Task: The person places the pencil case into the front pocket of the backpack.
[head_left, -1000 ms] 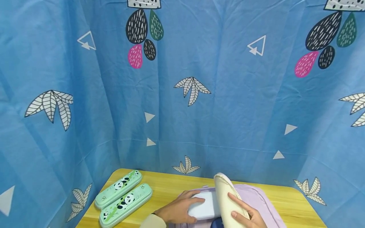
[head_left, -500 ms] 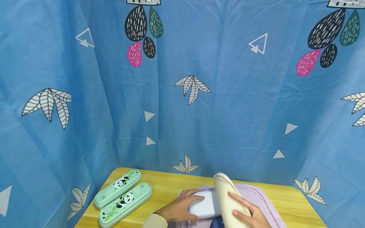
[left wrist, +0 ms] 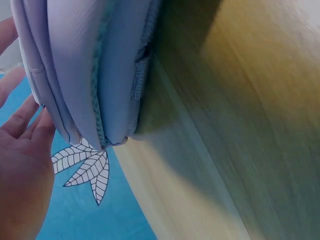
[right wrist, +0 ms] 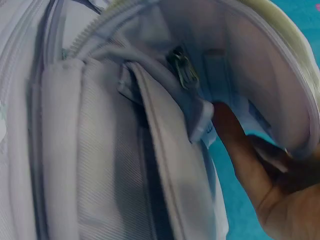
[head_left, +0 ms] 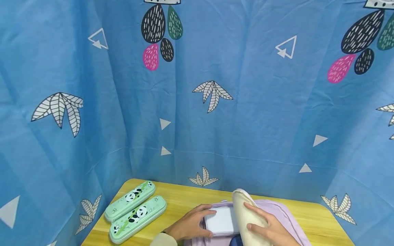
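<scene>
A lilac backpack (head_left: 277, 212) lies on the table, with a flat white rectangular block (head_left: 222, 220) in its opening. My left hand (head_left: 194, 223) is at the block's left side, thumb and fingers spread along the bag's edge. In the left wrist view, fingertips of the left hand (left wrist: 30, 145) meet the rim of the lilac bag (left wrist: 75, 65). My right hand (head_left: 269, 227) holds up a cream flap (head_left: 246, 218) of the bag. The right wrist view shows the right hand (right wrist: 280, 195) at the flap's rim, beside a grey inner pocket (right wrist: 165, 150) and a zip pull (right wrist: 184, 67).
Two mint-green panda pencil cases (head_left: 138, 218) lie side by side at the left of the yellow wooden table (head_left: 181, 198). A navy item (head_left: 236, 241) shows in the bag below the white block. A blue patterned curtain (head_left: 209, 133) surrounds the table at the back and sides.
My left hand has slid a little left, baring the white block's left edge. The fingers of my right hand have shifted farther over the cream flap. The head view has turned slightly.
</scene>
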A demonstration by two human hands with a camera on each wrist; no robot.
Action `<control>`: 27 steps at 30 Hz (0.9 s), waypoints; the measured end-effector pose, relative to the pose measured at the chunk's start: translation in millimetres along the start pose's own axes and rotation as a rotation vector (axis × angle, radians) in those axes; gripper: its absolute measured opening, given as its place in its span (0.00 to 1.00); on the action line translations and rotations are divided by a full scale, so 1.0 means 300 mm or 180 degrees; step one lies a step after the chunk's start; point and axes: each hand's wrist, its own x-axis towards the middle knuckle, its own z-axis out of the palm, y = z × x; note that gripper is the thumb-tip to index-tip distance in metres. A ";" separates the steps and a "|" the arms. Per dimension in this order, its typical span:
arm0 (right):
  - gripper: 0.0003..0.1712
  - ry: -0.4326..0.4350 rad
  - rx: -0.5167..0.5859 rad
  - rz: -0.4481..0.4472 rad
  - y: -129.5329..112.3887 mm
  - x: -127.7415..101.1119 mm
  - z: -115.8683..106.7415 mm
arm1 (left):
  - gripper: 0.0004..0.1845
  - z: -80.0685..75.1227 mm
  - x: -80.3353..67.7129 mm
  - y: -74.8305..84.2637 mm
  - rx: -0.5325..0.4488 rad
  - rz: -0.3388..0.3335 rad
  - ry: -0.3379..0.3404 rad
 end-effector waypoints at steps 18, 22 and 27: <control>0.34 0.0190 0.0610 0.0315 0.013 -0.002 0.036 | 0.43 -0.007 -0.032 -0.037 0.0733 0.0447 0.0503; 0.34 0.0272 0.0613 0.0379 0.007 -0.006 0.034 | 0.43 -0.004 -0.032 -0.042 0.0955 0.0603 0.0584; 0.36 0.0313 0.0772 0.0469 0.003 -0.012 0.039 | 0.45 0.007 -0.031 -0.047 0.1082 0.0485 0.0632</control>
